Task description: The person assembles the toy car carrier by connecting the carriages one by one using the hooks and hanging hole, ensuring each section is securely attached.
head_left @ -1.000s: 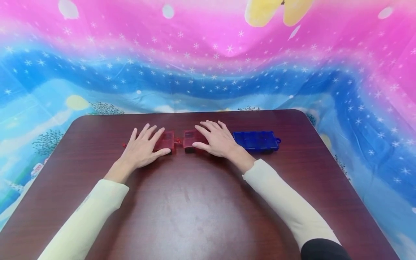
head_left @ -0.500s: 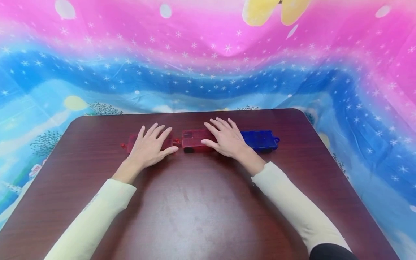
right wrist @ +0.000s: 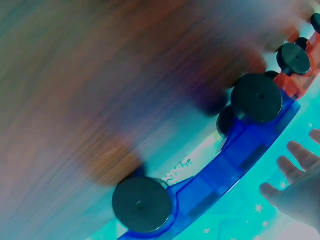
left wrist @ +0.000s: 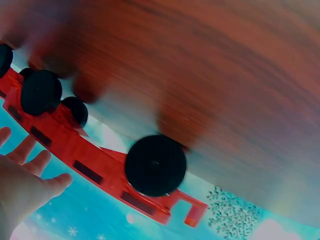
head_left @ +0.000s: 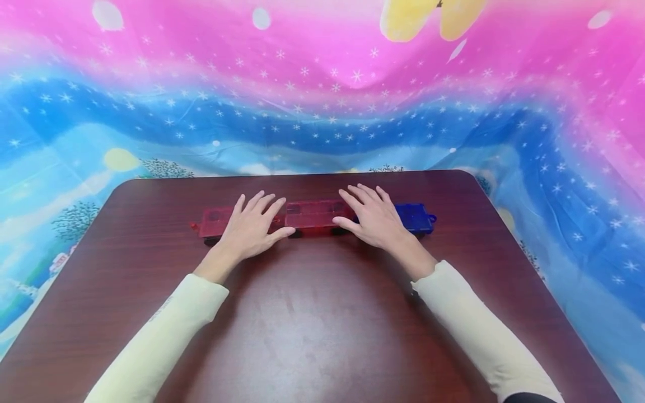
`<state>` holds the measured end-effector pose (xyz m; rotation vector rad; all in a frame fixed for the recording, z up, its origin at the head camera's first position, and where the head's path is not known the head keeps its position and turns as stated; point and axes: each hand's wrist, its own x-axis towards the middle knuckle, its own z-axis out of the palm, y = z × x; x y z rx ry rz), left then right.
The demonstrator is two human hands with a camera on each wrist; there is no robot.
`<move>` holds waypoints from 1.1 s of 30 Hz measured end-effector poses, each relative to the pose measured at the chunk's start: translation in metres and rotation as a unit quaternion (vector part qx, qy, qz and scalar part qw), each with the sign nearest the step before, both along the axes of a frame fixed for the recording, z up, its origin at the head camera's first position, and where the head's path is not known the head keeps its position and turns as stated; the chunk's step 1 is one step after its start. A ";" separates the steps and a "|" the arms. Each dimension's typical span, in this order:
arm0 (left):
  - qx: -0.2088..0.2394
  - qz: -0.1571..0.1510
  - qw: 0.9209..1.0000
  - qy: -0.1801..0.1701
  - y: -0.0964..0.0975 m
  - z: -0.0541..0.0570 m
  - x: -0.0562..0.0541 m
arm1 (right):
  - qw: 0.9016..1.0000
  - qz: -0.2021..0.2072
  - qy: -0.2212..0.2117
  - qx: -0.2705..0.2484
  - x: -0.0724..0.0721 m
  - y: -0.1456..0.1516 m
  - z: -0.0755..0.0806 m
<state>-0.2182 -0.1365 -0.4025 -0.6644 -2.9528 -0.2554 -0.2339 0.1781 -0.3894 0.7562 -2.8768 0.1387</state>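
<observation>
Three see-through toy train cars on black wheels stand in a row along the table. The left red car [head_left: 211,221] is partly hidden by my left hand [head_left: 250,229], whose fingers are spread over its right end. Beyond it stands the middle red car [head_left: 314,211], and the blue car [head_left: 415,218] is at the right. Fingers apart, my right hand [head_left: 379,219] covers the blue car's left end. In the left wrist view, the fingers are beside the red car [left wrist: 70,150] with a gap. The right wrist view shows a similar gap from the blue car [right wrist: 215,182].
The dark wood table [head_left: 292,313] has rounded far corners. Behind it and along its sides hangs a pink and blue cloth [head_left: 322,95] printed with snowflakes. A hook [head_left: 430,218] sticks out from the blue car's right end, and a red coupling [head_left: 194,226] from the row's left end.
Both hands have moved to the right above the cars, fingers still spread. More of the two red cars shows now, and less of the blue one. The cars have stayed in place.
</observation>
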 end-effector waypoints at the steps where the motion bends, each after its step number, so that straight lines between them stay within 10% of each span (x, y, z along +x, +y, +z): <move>1: 0.000 -0.002 1.000 0.000 0.002 0.000 0.000 | 1.000 -0.001 0.000 -0.001 0.000 0.002 0.000; 33: -0.017 -0.057 0.998 0.002 0.048 -0.010 -0.007 | 0.999 -0.026 -0.029 -0.028 0.008 0.049 -0.007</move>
